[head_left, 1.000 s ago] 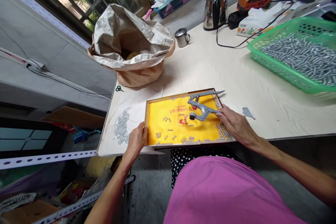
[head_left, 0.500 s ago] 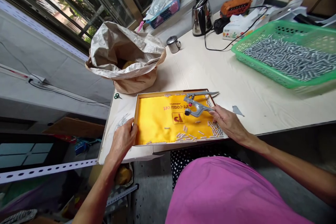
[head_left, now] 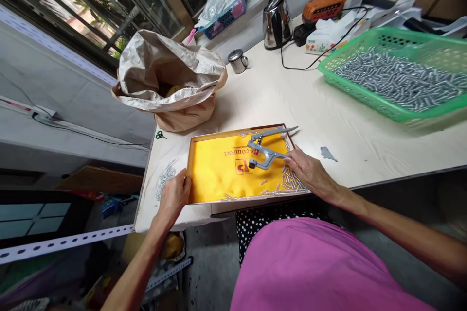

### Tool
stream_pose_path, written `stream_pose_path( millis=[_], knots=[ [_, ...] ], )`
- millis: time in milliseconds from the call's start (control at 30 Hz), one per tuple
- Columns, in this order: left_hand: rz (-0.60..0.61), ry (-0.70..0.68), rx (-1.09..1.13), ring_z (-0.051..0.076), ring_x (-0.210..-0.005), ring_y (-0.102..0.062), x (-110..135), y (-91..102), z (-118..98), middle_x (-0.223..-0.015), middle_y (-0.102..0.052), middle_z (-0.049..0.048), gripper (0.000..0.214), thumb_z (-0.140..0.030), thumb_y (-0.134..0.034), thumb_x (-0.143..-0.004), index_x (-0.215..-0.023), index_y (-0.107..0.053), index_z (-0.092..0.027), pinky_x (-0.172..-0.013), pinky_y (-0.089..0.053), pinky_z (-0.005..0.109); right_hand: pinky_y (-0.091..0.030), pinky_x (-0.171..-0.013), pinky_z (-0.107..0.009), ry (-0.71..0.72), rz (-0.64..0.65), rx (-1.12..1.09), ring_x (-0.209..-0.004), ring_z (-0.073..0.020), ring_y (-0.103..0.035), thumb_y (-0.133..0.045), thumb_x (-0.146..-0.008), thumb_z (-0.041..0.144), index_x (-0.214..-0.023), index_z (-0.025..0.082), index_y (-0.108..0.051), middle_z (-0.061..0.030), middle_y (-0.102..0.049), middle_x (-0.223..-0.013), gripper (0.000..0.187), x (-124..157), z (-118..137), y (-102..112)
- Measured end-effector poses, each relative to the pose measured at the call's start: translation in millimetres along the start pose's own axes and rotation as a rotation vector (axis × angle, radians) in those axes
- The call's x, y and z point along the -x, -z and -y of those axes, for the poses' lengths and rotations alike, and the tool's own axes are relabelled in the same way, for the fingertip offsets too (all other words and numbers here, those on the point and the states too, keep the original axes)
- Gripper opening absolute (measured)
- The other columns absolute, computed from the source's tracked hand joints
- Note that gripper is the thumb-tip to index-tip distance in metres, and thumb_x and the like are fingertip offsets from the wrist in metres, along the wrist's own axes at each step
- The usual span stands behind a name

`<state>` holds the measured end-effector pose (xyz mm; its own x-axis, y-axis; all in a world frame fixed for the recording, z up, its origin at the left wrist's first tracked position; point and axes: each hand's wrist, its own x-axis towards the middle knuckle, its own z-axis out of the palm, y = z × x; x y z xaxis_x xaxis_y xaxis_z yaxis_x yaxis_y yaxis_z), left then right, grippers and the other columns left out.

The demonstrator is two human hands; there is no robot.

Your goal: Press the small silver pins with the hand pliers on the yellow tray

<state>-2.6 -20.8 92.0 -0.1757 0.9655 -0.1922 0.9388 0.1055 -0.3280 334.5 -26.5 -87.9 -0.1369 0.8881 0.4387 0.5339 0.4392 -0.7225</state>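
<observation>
A shallow wooden-rimmed tray (head_left: 233, 132) lined with yellow cloth lies at the table's near edge. My left hand (head_left: 174, 196) grips its left rim, fingers curled over the edge. My right hand (head_left: 309, 173) holds the tray's right side, fingers resting by the handle of grey metal pliers (head_left: 265, 152) that lie inside. Several small silver metal pieces (head_left: 290, 182) are heaped in the tray's near right corner and along its front edge.
A crumpled paper sack (head_left: 171, 75) stands behind the tray. A green basket (head_left: 392, 70) full of metal pieces sits at right. A kettle (head_left: 276, 19), a small steel cup (head_left: 238, 60) and a cable (head_left: 321, 58) are farther back. More loose metal pieces (head_left: 164, 177) lie left of the tray.
The loose pieces scattered over the yellow cloth have slid toward the tray's near right corner. Both hands have stayed on the tray's sides.
</observation>
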Motion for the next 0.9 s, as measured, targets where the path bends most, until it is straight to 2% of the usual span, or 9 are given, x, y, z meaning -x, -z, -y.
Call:
stream_pose_path(
  millis=[100, 267, 400, 467, 567, 733, 833, 900],
  knots=[
    [-0.066, 0.019, 0.024, 0.024, -0.091, -0.07, -6, -9.9, 1, -0.095, -0.076, 0.0107, 0.035, -0.03, -0.038, -0.099, -0.119, -0.063, -0.018, -0.068, -0.04, 0.026, -0.05, -0.068, -0.034, 0.019, -0.004, 0.015, -0.07, -0.0163, -0.056, -0.026, -0.105, 0.042, -0.087, 0.024, -0.048, -0.0017, -0.056, -0.077, 0.033, 0, 0, -1],
    [0.054, -0.007, -0.007, 0.024, -0.085, -0.071, -6, -34.2, -1, -0.091, -0.076, 0.0132, 0.031, -0.024, -0.04, -0.098, -0.112, -0.066, -0.015, -0.066, -0.04, 0.027, -0.052, -0.086, -0.04, 0.067, -0.023, 0.015, -0.077, -0.0174, -0.059, -0.026, -0.105, 0.038, -0.091, 0.024, -0.05, -0.0025, -0.06, -0.08, 0.031, -1, 1, -4],
    [-0.032, 0.04, -0.011, 0.028, -0.088, -0.071, -1, -44.9, 8, -0.096, -0.076, 0.0143, 0.038, -0.031, -0.039, -0.099, -0.127, -0.06, -0.016, -0.067, -0.042, 0.028, -0.052, -0.092, -0.042, 0.048, -0.009, 0.024, -0.079, -0.0174, -0.06, -0.027, -0.105, 0.037, -0.09, 0.024, -0.05, -0.0025, -0.06, -0.081, 0.031, -1, 1, -6],
    [0.0, 0.014, -0.008, 0.029, -0.089, -0.071, -3, -53.5, 12, -0.096, -0.076, 0.0149, 0.039, -0.031, -0.039, -0.099, -0.127, -0.06, -0.015, -0.067, -0.043, 0.029, -0.052, -0.092, -0.041, 0.038, -0.022, 0.018, -0.079, -0.0169, -0.059, -0.028, -0.105, 0.035, -0.091, 0.023, -0.051, -0.0025, -0.06, -0.081, 0.03, -2, 1, -7],
    [0.084, -0.041, 0.017, 0.029, -0.088, -0.072, -12, -76.7, 12, -0.093, -0.076, 0.0148, 0.036, -0.03, -0.037, -0.099, -0.119, -0.063, -0.015, -0.066, -0.042, 0.029, -0.049, -0.1, -0.042, 0.066, -0.025, 0.022, -0.079, -0.0158, -0.06, -0.028, -0.105, 0.033, -0.093, 0.023, -0.052, -0.0015, -0.059, -0.081, 0.028, -1, 2, -10],
    [0.096, -0.016, 0.161, 0.026, -0.088, -0.072, -12, -115.8, 4, -0.093, -0.076, 0.013, 0.035, -0.027, -0.039, -0.099, -0.118, -0.065, -0.015, -0.068, -0.042, 0.027, -0.037, -0.112, -0.048, 0.2, 0.016, 0.186, -0.07, -0.0133, -0.055, -0.032, -0.104, 0.027, -0.086, 0.021, -0.053, 0.0015, -0.056, -0.073, 0.029, -1, 11, 0],
    [0.091, -0.008, 0.343, 0.023, -0.095, -0.071, -4, -124.7, 7, -0.1, -0.076, 0.0104, 0.036, -0.031, -0.04, -0.1, -0.123, -0.065, -0.018, -0.074, -0.044, 0.026, -0.031, -0.112, -0.052, 0.362, 0.101, 0.346, -0.068, -0.0147, -0.051, -0.039, -0.102, 0.022, -0.083, 0.021, -0.056, 0.002, -0.054, -0.068, 0.025, -6, 19, 8],
    [0.042, 0.05, 0.44, 0.021, -0.099, -0.07, -3, -125.8, 18, -0.108, -0.075, 0.009, 0.038, -0.035, -0.039, -0.101, -0.123, -0.066, -0.02, -0.079, -0.045, 0.026, -0.033, -0.109, -0.048, 0.477, 0.182, 0.348, -0.069, -0.0151, -0.052, -0.04, -0.101, 0.019, -0.085, 0.021, -0.058, 0.0017, -0.055, -0.069, 0.025, -12, 19, 5]
  ],
)
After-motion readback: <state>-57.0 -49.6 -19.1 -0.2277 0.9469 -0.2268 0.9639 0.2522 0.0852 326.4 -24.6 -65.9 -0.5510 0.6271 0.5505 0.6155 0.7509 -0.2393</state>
